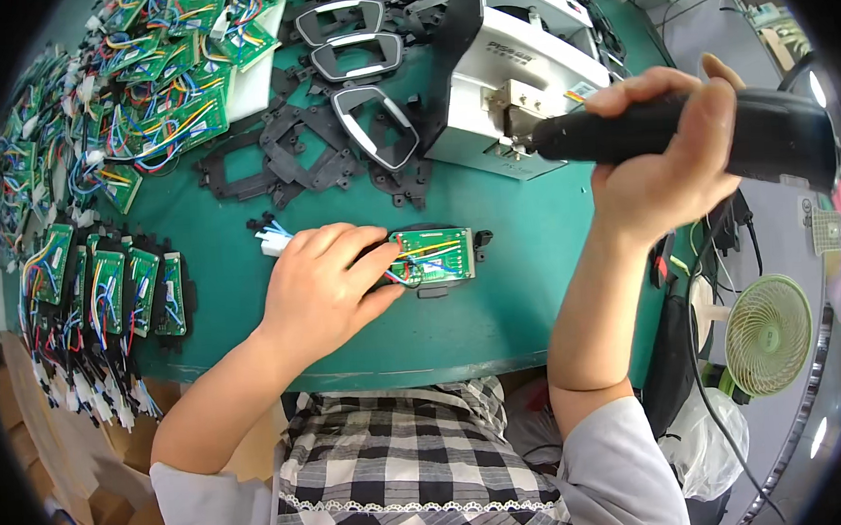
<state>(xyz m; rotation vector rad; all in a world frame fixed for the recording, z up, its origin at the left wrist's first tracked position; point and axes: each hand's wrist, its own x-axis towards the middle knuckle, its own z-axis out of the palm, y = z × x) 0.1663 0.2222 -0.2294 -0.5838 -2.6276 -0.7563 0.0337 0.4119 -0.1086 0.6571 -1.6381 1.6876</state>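
My right hand is wrapped round a black electric screwdriver. Its tip points left and meets the metal outlet on the front of a white box-shaped screw feeder. My left hand grips the left end of a green circuit board with red, yellow and blue wires. The board lies on the table in a dark frame, whose small black tab shows at the right. White connectors on wires stick out beyond the left hand. My fingers hide the board's left end.
Wired boards are heaped at the far left. Several boards in black frames stand in a row at the left edge. Black brackets and silver-edged bezels lie behind my left hand. A green fan and a black cable are at right.
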